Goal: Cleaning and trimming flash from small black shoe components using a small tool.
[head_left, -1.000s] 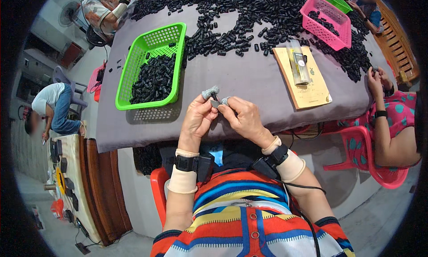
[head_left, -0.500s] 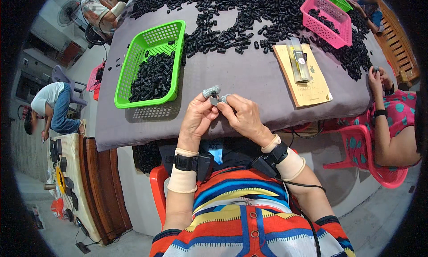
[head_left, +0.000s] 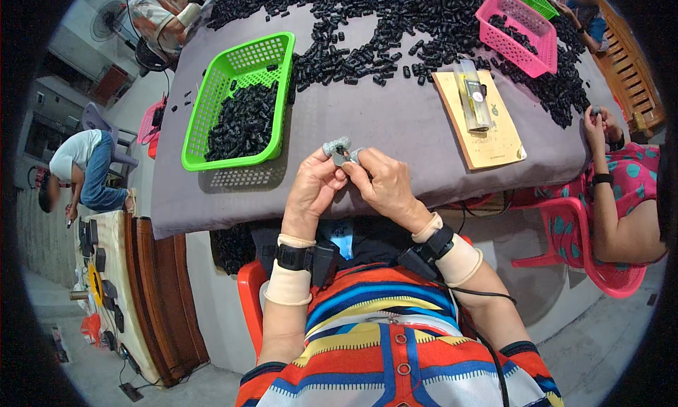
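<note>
Black plastic pieces (head_left: 395,26) lay heaped across the far side of the grey-covered table (head_left: 381,132), and a good share already sat in the green basket (head_left: 244,103), so the sorting seemed partly done with plenty left loose. The left hand (head_left: 314,188) and right hand (head_left: 385,184) met above the table's near edge, fingertips closed together on one small dark part (head_left: 341,155). A tan booklet (head_left: 484,124) lay to the right, a pink basket (head_left: 519,29) beyond.
</note>
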Demonstrator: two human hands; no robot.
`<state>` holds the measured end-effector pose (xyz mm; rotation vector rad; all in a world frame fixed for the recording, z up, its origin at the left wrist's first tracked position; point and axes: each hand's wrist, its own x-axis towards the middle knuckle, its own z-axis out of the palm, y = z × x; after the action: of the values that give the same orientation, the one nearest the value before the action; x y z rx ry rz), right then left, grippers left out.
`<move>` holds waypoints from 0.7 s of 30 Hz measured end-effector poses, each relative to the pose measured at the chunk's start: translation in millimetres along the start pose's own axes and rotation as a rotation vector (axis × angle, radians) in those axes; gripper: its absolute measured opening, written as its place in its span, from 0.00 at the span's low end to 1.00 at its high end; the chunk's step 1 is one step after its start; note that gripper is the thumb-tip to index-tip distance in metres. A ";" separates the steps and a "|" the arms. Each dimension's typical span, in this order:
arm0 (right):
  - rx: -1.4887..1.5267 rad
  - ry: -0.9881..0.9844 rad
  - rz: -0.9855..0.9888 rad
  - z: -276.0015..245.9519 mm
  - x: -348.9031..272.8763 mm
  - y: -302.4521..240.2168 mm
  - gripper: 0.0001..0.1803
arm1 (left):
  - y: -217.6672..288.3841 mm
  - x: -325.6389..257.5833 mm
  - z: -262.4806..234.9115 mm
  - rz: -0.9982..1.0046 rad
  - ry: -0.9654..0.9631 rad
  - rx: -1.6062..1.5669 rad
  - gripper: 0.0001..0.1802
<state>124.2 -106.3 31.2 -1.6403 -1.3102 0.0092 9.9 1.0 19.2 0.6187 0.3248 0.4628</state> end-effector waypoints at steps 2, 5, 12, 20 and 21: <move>-0.019 0.015 -0.011 0.3 -0.6 0.6 0.13 | 0.1 0.5 0.7 -0.013 0.002 0.004 0.14; -0.050 0.012 -0.015 2.5 -1.8 1.3 0.12 | -0.3 -0.2 3.5 -0.008 0.043 0.011 0.14; 0.077 0.065 0.018 -1.5 0.6 0.4 0.15 | 8.2 -8.6 11.6 0.005 0.053 0.144 0.13; 0.295 0.044 0.238 -6.1 3.5 8.1 0.18 | 104.6 -4.5 28.7 0.442 0.328 0.673 0.13; 0.297 0.047 0.237 -6.5 4.3 7.5 0.18 | 114.4 0.1 27.1 0.479 0.413 0.759 0.13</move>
<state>135.0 -106.8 31.7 -1.5194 -1.0182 0.2931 -14.7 70.3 111.0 1.3591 0.7670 0.9457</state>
